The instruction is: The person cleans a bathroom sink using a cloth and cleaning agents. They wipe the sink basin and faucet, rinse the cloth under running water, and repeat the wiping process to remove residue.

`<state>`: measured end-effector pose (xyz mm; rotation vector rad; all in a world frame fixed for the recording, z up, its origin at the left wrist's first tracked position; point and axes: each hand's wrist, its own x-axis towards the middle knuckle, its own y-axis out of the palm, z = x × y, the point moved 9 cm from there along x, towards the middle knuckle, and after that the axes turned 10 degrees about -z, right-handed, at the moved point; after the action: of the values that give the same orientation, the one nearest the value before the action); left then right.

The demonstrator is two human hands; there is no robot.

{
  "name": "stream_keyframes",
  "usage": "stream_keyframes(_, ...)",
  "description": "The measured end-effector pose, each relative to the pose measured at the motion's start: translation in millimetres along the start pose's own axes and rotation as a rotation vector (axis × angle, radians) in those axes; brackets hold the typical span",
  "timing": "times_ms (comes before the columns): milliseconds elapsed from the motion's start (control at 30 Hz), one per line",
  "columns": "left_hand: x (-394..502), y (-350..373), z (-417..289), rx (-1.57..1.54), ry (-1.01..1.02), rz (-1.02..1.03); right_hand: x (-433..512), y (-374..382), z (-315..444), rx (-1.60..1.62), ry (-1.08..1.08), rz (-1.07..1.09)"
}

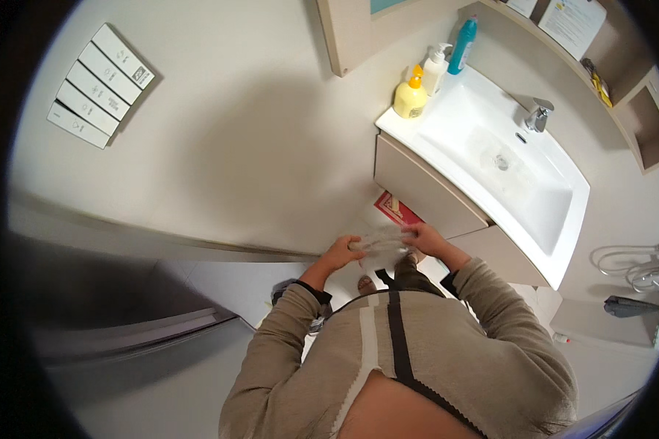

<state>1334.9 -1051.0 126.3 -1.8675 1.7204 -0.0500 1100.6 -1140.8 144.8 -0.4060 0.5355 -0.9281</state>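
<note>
A thin, see-through plastic bag or film (384, 244) is stretched between my hands in front of my waist. My left hand (341, 253) pinches its left side, and my right hand (423, 238) grips the right side, close to the vanity cabinet. What, if anything, lies inside the plastic cannot be told. Beyond my right hand, on the floor by the cabinet, lies a red printed item (398, 207). A sandalled foot (366, 283) shows below the plastic.
A white washbasin (494, 164) with a chrome faucet (539, 115) stands at the right. A yellow pump bottle (411, 99), a white pump bottle (435, 70) and a teal bottle (463, 46) line its far end. A wall switch panel (100, 86) is at upper left.
</note>
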Motion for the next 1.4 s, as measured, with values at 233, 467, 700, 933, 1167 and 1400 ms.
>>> stream_keyframes(233,19.8,-41.3,-27.1,0.175,0.174,-0.231,2.8,-39.2,74.2,-0.052,-0.334,-0.298)
stream_keyframes(467,38.4,-70.1,-65.9,-0.172,0.118,-0.323,18.4,-64.9,106.0,0.481,0.054,-0.103)
stream_keyframes(700,40.2,-51.7,-58.7,-0.323,-0.008,-0.244,31.3,-153.9,153.4,0.669,-0.090,-0.437)
stream_keyframes(933,20.4,-48.1,-5.0,-0.315,-0.207,-0.211,83.0,-205.5,202.5,0.114,-0.504,-0.678)
stream_keyframes(1167,0.9,-53.9,29.1,-0.319,-0.299,-0.284,163.7,-134.9,144.0,-0.521,-0.284,-0.836)
stream_keyframes(1400,-11.1,-39.3,44.7,-0.335,-0.422,-0.271,183.0,-111.6,112.5,-0.778,-0.229,-0.807)
